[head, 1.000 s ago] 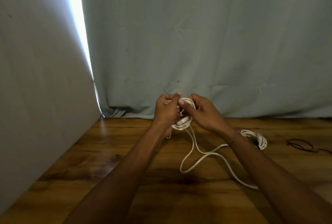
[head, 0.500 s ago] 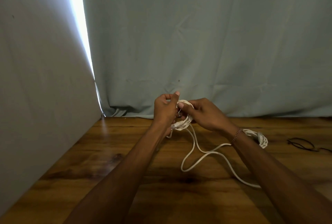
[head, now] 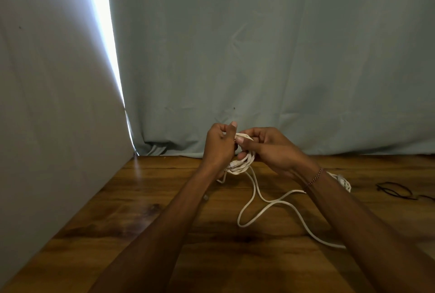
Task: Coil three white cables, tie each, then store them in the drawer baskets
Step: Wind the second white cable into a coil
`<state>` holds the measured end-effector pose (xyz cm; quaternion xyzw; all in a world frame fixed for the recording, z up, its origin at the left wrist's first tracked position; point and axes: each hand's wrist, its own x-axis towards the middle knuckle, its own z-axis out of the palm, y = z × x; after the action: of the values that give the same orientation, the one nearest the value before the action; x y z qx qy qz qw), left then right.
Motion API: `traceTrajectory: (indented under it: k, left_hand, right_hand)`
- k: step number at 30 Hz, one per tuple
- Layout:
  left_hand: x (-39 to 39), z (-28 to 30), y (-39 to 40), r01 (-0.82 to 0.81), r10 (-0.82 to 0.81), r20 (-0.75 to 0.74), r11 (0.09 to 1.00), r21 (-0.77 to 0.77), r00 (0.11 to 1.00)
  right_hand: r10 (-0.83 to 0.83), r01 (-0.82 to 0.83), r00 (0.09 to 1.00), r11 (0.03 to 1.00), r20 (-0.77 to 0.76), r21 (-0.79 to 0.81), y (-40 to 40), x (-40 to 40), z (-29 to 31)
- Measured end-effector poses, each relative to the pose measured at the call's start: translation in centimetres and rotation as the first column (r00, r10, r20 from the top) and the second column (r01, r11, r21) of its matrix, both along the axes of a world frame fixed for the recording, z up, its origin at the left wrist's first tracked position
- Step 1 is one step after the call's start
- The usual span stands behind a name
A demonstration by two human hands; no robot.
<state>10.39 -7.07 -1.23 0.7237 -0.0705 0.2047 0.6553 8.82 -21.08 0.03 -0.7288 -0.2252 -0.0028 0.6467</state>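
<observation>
Both hands meet above the far middle of the wooden table. My left hand grips a small coil of white cable, whose plug end shows just below the fingers. My right hand pinches a strand at the top of that coil. The loose tail of the cable trails in loops across the table and runs under my right forearm. A second white cable bundle, wound up, lies on the table behind my right wrist. No drawer or basket is in view.
A thin black cable or tie lies at the far right of the table. A pale blue curtain hangs along the back edge, and a grey wall bounds the left side.
The right hand has turned and shifted slightly right at the coil's top, working the strand. The loose tail on the table has barely moved.
</observation>
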Motion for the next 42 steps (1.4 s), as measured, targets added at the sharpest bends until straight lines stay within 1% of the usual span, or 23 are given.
traceTrajectory:
  k: [3, 6, 8, 10, 13, 16, 19, 21, 23, 26, 27, 29, 30, 32, 34, 37, 38, 42]
  left_hand:
    - [-0.2, 0.2, 0.0, 0.014, -0.015, -0.028, 1.0, -0.024, 0.999]
    - [-0.5, 0.6, 0.1, 0.109, -0.115, -0.098, 0.992, -0.061, 0.989]
    - [-0.7, 0.8, 0.3, 0.206, -0.217, -0.138, 0.974, -0.09, 0.966]
    - [-0.8, 1.1, 0.6, 0.299, -0.326, -0.195, 0.941, -0.156, 0.925]
    - [-0.8, 1.5, 1.2, 0.377, -0.434, -0.275, 0.896, -0.236, 0.858]
    - [-0.8, 1.7, 1.6, 0.485, -0.549, -0.275, 0.832, -0.271, 0.789]
    - [-1.1, 1.7, 1.7, 0.543, -0.601, -0.239, 0.796, -0.268, 0.763]
    - [-1.1, 1.5, 1.6, 0.568, -0.622, -0.187, 0.777, -0.273, 0.76]
    - [-0.9, 1.2, 1.5, 0.59, -0.643, -0.124, 0.752, -0.295, 0.756]
    - [-0.9, 1.4, 1.4, 0.602, -0.654, -0.067, 0.728, -0.328, 0.754]
    - [-0.9, 1.6, 1.3, 0.594, -0.651, -0.053, 0.721, -0.356, 0.757]
    - [-1.0, 1.9, 1.3, 0.566, -0.63, -0.03, 0.716, -0.409, 0.776]
    - [-0.9, 2.0, 1.3, 0.551, -0.615, -0.026, 0.724, -0.415, 0.788]
    - [-0.8, 1.9, 1.4, 0.535, -0.593, -0.017, 0.738, -0.412, 0.805]
    - [-0.7, 1.9, 1.8, 0.539, -0.602, -0.015, 0.725, -0.428, 0.798]
    - [-0.6, 2.1, 2.0, 0.575, -0.67, -0.047, 0.668, -0.472, 0.741]
    - [-0.6, 2.2, 2.0, 0.578, -0.676, -0.062, 0.67, -0.467, 0.734]
    - [-0.9, 2.1, 1.6, 0.548, -0.612, -0.096, 0.759, -0.353, 0.785]
  right_hand:
    - [0.003, -0.001, 1.0, 0.999, 0.028, -0.048, 0.1, 0.0, 0.0]
    - [-0.082, 0.091, 0.993, 0.989, 0.08, -0.115, 0.4, 0.2, -0.1]
    - [-0.154, 0.16, 0.984, 0.985, 0.094, -0.059, 0.8, 0.2, -0.3]
    - [-0.215, 0.214, 0.972, 0.977, 0.094, 0.021, 1.2, 0.0, -0.3]
    - [-0.268, 0.257, 0.961, 0.956, 0.073, 0.139, 1.9, -0.2, -0.7]
    - [-0.283, 0.282, 0.958, 0.916, -0.039, 0.287, 1.9, -0.5, -0.3]
    - [-0.237, 0.251, 0.968, 0.91, -0.083, 0.331, 1.8, -0.6, 0.1]
    - [-0.22, 0.227, 0.974, 0.925, -0.056, 0.304, 1.6, -0.7, 0.4]
    - [-0.167, 0.164, 0.986, 0.949, -0.013, 0.27, 1.3, -0.7, 0.6]
    - [-0.039, 0.048, 0.999, 0.962, -0.036, 0.27, 0.3, -0.1, 1.2]
    - [-0.036, 0.038, 0.999, 0.973, -0.015, 0.229, 0.2, 0.0, 1.4]
    - [-0.101, 0.095, 0.988, 0.994, 0.117, 0.055, 0.2, -0.1, 1.4]
    - [-0.132, 0.139, 0.972, 0.99, 0.195, -0.021, 0.3, -0.4, 1.3]
    - [-0.16, 0.208, 0.933, 0.97, 0.323, -0.122, 0.5, -0.9, 1.2]
    - [-0.154, 0.251, 0.9, 0.948, 0.409, -0.195, 0.6, -1.2, 1.2]
    - [-0.174, 0.314, 0.876, 0.914, 0.451, -0.256, 0.6, -1.5, 1.5]
    - [-0.19, 0.336, 0.872, 0.902, 0.452, -0.271, 0.5, -1.5, 1.6]
    - [-0.197, 0.364, 0.882, 0.862, 0.429, -0.352, -0.2, -1.3, 1.8]
